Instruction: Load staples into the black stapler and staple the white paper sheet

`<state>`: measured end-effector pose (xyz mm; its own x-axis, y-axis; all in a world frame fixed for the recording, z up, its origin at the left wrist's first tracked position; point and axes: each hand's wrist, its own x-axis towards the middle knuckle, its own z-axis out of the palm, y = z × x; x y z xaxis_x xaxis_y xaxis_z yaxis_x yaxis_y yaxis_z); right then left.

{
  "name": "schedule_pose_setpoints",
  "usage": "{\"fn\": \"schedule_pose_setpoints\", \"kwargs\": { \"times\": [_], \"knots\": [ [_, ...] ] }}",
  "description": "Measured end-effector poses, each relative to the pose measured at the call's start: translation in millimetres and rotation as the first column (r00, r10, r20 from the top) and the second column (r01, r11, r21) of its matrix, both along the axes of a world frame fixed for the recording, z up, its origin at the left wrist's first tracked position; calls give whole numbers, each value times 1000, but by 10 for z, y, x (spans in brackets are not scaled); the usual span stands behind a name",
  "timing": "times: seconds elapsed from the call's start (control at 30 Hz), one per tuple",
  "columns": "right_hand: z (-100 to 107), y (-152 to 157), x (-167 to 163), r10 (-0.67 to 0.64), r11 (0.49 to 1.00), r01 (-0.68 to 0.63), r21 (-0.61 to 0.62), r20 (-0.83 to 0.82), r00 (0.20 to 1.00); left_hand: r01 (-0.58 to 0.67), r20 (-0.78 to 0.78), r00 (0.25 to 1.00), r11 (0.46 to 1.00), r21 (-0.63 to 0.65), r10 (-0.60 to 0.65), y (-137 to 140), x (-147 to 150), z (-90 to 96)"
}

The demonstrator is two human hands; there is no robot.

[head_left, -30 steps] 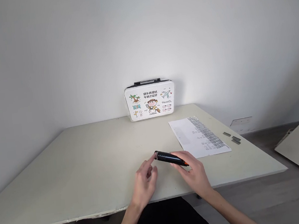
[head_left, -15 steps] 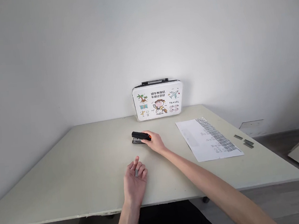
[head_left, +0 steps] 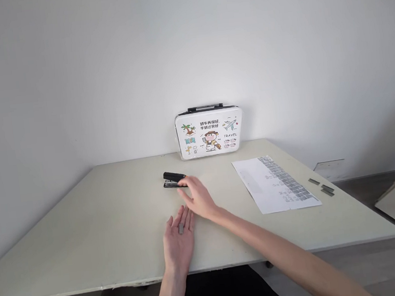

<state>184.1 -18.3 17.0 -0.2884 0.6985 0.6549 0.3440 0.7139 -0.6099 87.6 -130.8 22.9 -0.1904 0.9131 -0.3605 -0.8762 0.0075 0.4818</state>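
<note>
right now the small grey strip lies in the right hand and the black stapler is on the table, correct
Wrong hand: the head view shows the small grey strip in the open left hand. The black stapler is on the table, as you say.

Hands: two are showing, left hand (head_left: 179,242) and right hand (head_left: 200,200)
Stapler (head_left: 174,175): one is standing
Staple strips (head_left: 314,181): four are showing, one lying on the left hand
Printed sheet (head_left: 255,184): one is lying
Case (head_left: 210,137): one is standing
</note>
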Motion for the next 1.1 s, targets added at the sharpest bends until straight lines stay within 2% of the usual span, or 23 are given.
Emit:
{"fn": "schedule_pose_setpoints", "kwargs": {
  "times": [0.1, 0.23, 0.4, 0.5, 0.57, 0.67, 0.77, 0.9, 1.0, 1.1],
  "knots": [
    [42, -455, 108, 150, 983, -167, 71, 201, 968, 47, 14, 999, 999, -4, -47, 6, -30, -26],
    [0, -759, 131, 112, 988, -145, 61, 380, 918, 109, 27, 994, 994, 17, -109, 0, -91, -90],
    [-71, -812, 124, 94, 992, -119, 39, 391, 915, 198, 17, 979, 972, 128, -201, -5, -127, -129],
    [-22, -838, 243, 104, 992, -122, 31, 346, 932, 208, -4, 978, 971, 118, -209, 11, -109, -100],
    [47, -848, 438, 101, 993, -113, 29, 288, 952, 176, -15, 984, 979, 103, -175, 26, -83, -70],
    [120, -791, 958, 7, 1000, -9, 7, 212, 977, 118, -15, 993, 988, 98, -117, 39, -33, -23],
    [64, -630, 1732, -169, 983, 181, -31, 237, 957, 101, -5, 995, 992, 80, -101, 39, 7, 18],
    [-166, -393, 2912, -462, 870, 493, -11, 334, 822, 82, -46, 996, 996, 46, -80, 38, 36, 66],
    [-342, -296, 3636, -551, 805, 592, 30, 406, 729, 81, -93, 993, 996, 28, -78, 38, 49, 90],
    [-481, -240, 4069, -550, 786, 617, 30, 490, 677, 84, -112, 990, 996, 6, -83, 41, 49, 90]
  ]
}}
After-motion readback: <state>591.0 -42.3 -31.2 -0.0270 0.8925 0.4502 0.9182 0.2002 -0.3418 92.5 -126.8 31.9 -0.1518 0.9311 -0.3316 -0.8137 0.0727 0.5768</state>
